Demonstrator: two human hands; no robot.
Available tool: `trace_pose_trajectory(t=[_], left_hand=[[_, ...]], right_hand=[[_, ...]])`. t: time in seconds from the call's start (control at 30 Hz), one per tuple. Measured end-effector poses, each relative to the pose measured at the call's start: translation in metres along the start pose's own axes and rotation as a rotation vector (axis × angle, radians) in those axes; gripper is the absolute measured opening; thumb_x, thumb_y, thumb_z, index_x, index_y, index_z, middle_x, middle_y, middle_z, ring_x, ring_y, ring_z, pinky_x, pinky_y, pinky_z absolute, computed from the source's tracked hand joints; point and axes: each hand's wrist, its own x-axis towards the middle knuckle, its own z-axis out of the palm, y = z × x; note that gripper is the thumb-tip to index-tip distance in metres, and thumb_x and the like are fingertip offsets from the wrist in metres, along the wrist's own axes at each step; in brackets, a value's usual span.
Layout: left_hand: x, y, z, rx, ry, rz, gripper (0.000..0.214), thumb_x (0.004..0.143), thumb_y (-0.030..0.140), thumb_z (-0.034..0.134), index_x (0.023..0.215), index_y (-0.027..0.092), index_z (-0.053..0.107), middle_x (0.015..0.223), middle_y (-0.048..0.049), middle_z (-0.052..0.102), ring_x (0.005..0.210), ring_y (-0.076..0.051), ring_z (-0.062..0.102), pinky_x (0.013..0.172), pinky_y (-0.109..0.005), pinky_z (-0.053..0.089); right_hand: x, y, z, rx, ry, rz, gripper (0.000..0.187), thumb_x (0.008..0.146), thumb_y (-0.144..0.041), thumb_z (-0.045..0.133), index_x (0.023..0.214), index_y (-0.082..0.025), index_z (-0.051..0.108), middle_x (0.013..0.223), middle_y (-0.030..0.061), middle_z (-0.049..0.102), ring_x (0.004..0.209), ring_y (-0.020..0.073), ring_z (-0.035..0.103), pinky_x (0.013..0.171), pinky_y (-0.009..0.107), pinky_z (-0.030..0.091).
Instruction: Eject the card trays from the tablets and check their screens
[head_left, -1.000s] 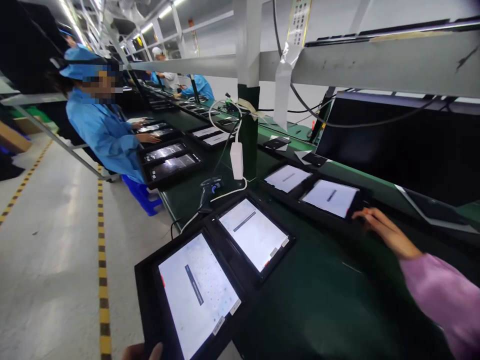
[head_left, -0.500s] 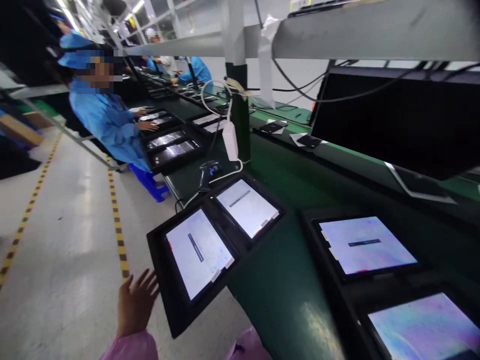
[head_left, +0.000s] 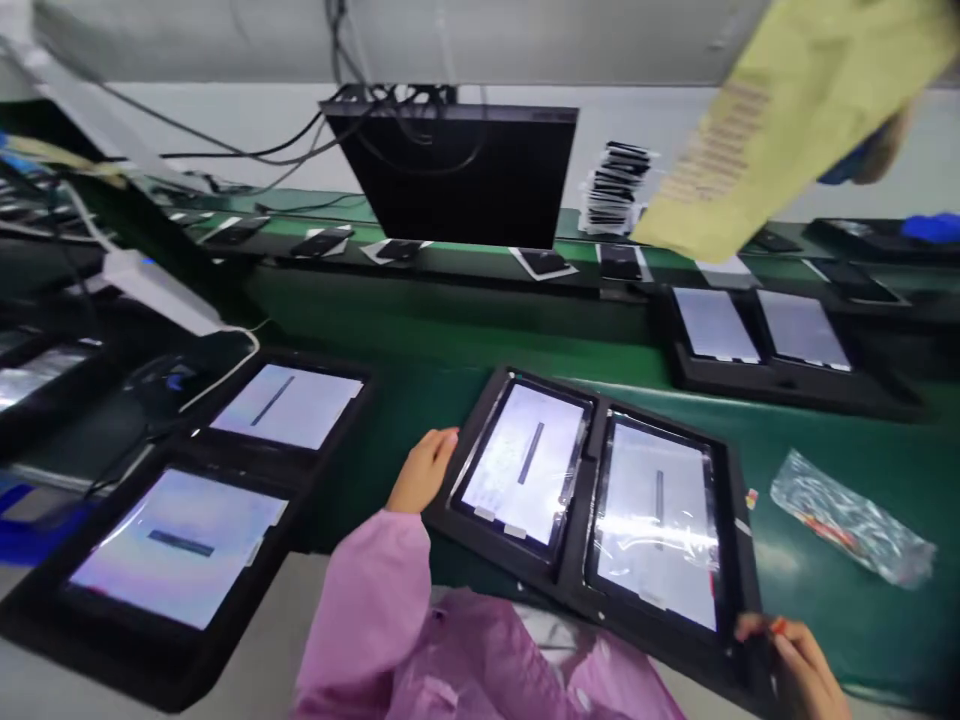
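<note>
Black tray (head_left: 574,540), left hand (head_left: 422,470) gripping one edge, right hand (head_left: 802,660) touching opposite corner, grip unclear

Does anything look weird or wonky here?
Yes, a bit. The lower-left black tray juts past the edge of the green table, with floor showing on both sides, so it looks badly placed. The middle tray sits crooked too. I can't see any spills or damage.
</note>
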Motion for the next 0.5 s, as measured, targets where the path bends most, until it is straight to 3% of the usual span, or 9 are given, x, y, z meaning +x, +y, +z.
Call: trace_pose_trajectory(t=[0.1,0.2,0.27,0.33,0.4,0.43,0.5], left_hand=[[-0.042,-0.003,-0.001,0.088,-0.042,0.009,0.041,0.087,0.048,0.044,0.1,0.018,0.068,0.085,-0.0056,0.061,0.073,-0.02,0.062,0.076,-0.033,0.052],[-0.089,-0.012,-0.02,0.171,-0.061,-0.036,0.042,0.087,0.049,0.042,0.095,0.017,0.068,0.078,-0.0047,0.058,0.065,-0.02,0.059,0.071,-0.035,0.052],[-0.103,-0.011,-0.032,0.255,-0.049,-0.073,0.043,0.085,0.053,0.044,0.093,0.018,0.067,0.082,-0.0056,0.058,0.067,-0.021,0.059,0.069,-0.036,0.052],[-0.094,0.002,-0.038,0.344,0.035,-0.029,0.044,0.085,0.054,0.044,0.101,0.019,0.066,0.094,-0.0082,0.058,0.079,-0.024,0.061,0.075,-0.037,0.053],[-0.065,0.024,-0.031,0.402,0.086,0.116,0.044,0.09,0.048,0.04,0.112,0.017,0.062,0.105,-0.0109,0.057,0.095,-0.027,0.059,0.087,-0.039,0.05],[-0.046,0.037,-0.023,0.42,0.043,0.202,0.043,0.093,0.044,0.036,0.116,0.017,0.06,0.108,-0.0115,0.058,0.101,-0.027,0.058,0.091,-0.039,0.048],[-0.008,0.058,-0.001,0.473,-0.167,0.368,0.043,0.096,0.038,0.03,0.118,0.015,0.059,0.115,-0.013,0.058,0.108,-0.027,0.055,0.095,-0.041,0.045]], right_hand=[[0.0,0.004,-0.002,0.049,0.015,-0.017,0.038,0.078,-0.056,0.06,0.063,-0.022,0.054,0.065,0.0018,0.06,0.064,0.017,0.056,0.058,0.026,0.047],[0.0,0.0,-0.002,-0.009,0.024,-0.046,0.036,0.077,-0.054,0.063,0.062,-0.022,0.06,0.065,0.0032,0.064,0.066,0.0191,0.059,0.062,0.029,0.049],[0.004,-0.005,-0.005,-0.076,0.07,-0.073,0.035,0.071,-0.056,0.068,0.064,-0.021,0.065,0.068,0.0052,0.068,0.069,0.0219,0.063,0.065,0.031,0.052],[0.012,-0.014,-0.007,-0.106,0.122,-0.095,0.035,0.066,-0.055,0.073,0.067,-0.02,0.068,0.07,0.0066,0.07,0.069,0.0226,0.065,0.064,0.031,0.053],[0.025,-0.028,-0.006,-0.075,0.115,-0.111,0.033,0.066,-0.052,0.075,0.07,-0.02,0.067,0.068,0.006,0.069,0.064,0.0204,0.064,0.059,0.03,0.053],[0.033,-0.037,-0.004,-0.052,0.084,-0.118,0.033,0.067,-0.051,0.075,0.071,-0.02,0.065,0.066,0.0051,0.068,0.061,0.0192,0.063,0.058,0.029,0.053],[0.047,-0.056,0.005,-0.014,0.003,-0.128,0.033,0.069,-0.051,0.074,0.072,-0.02,0.062,0.061,0.0032,0.065,0.056,0.0177,0.062,0.057,0.03,0.054]])
